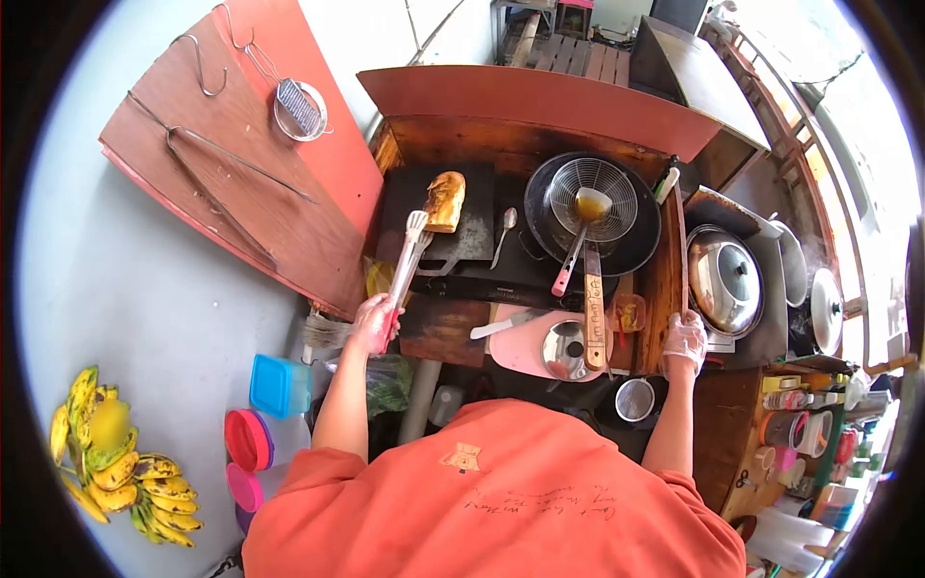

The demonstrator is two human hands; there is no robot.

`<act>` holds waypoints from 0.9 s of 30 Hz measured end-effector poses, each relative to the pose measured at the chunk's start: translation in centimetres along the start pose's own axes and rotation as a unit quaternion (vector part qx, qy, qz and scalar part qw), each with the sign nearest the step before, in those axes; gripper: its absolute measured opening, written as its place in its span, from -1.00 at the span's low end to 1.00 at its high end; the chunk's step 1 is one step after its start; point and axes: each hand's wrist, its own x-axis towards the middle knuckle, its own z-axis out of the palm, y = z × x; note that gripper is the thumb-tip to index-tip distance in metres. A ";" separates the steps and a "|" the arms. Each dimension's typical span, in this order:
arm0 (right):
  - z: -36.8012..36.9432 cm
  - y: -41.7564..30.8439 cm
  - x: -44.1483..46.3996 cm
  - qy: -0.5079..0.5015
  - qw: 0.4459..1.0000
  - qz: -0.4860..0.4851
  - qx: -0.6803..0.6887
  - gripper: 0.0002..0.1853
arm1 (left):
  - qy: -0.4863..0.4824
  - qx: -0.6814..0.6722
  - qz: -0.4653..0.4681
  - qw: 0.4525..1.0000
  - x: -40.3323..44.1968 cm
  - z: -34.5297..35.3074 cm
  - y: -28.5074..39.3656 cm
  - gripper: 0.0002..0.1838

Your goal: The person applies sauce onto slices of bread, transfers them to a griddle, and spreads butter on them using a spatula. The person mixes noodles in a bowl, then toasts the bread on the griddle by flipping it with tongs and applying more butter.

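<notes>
My left hand (371, 326) is closed round the red handles of metal tongs (405, 265). The tips of the tongs are close to the lower end of a browned loaf of bread (445, 200), on a dark griddle plate (472, 246). I cannot tell whether they touch it. My right hand (685, 342), in a clear plastic glove, grips the near end of an upright wooden panel (677, 260) at the stove's right side. Right of the griddle lies a spoon (506, 231). A black wok (544, 246) holds a wire strainer (621, 188) and a pink-handled ladle (576, 252).
A pink board (515, 354) carries a knife (506, 324) and a metal lid (567, 364). Beyond the panel stands a lidded pot (725, 275). Bananas (169, 501) and a blue container (275, 385) are at lower left. Hooks and a grater (297, 106) hang upper left.
</notes>
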 end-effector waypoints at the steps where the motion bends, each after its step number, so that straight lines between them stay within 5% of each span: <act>1: -0.3 -0.5 -0.1 -0.002 1.000 0.008 0.000 -0.61 | -0.028 -0.029 -0.008 0.999 0.8 0.6 -0.1 -0.70; 8: 1.1 0.6 0.0 0.060 0.998 -0.007 -0.012 -0.65 | -0.084 -0.127 0.001 0.988 7.1 6.2 1.0 -0.69; 12: -0.1 -0.8 -0.2 0.023 1.000 0.019 -0.004 -0.59 | 0.040 -0.066 0.018 0.997 7.8 7.5 4.2 -0.82; 14: 0.3 -0.6 -0.1 0.019 0.999 0.035 -0.012 -0.59 | 0.115 0.041 0.121 0.985 9.1 5.7 4.0 -0.84; 16: 0.5 -0.7 -0.2 0.031 0.999 0.031 -0.025 -0.63 | 0.279 0.400 0.287 0.824 7.3 5.4 6.2 -0.85; 18: 0.4 -0.9 -0.7 0.058 0.998 0.018 -0.033 -0.63 | 0.306 0.516 0.351 0.719 4.9 5.1 7.9 -0.88; 19: 0.4 -1.0 -0.8 0.055 0.998 0.015 -0.034 -0.63 | 0.308 0.517 0.347 0.719 4.4 5.1 8.1 -0.88; 21: 0.3 -1.1 -0.6 0.046 0.998 0.027 -0.025 -0.62 | 0.285 0.660 0.319 0.618 3.7 5.6 8.4 -0.88; 24: 1.3 0.2 -0.1 0.056 0.998 0.014 -0.029 -0.61 | 0.290 0.634 0.283 0.659 1.1 6.5 7.6 -0.87; 27: 1.5 0.3 0.0 0.057 0.998 0.016 -0.025 -0.61 | 0.238 0.657 0.322 0.639 -2.4 5.1 5.4 -0.89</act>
